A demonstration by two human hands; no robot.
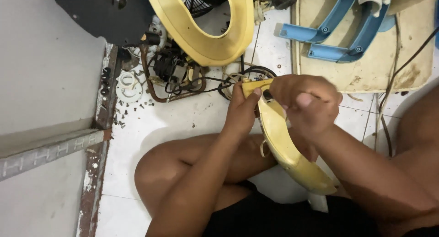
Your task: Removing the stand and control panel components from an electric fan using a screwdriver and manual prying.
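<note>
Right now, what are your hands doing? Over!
Left hand steadies the curved yellow plastic piece over the lap. Right hand closed over its top end. Black wires and screws lie beyond on the tiles.

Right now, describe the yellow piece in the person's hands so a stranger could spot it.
On the white tiled floor, above the person's folded knee, both hands meet. The left hand and right hand grip a curved yellow plastic housing. Unlike the larger yellow ring lying farther off, it is narrow, open-ended and held.
</note>
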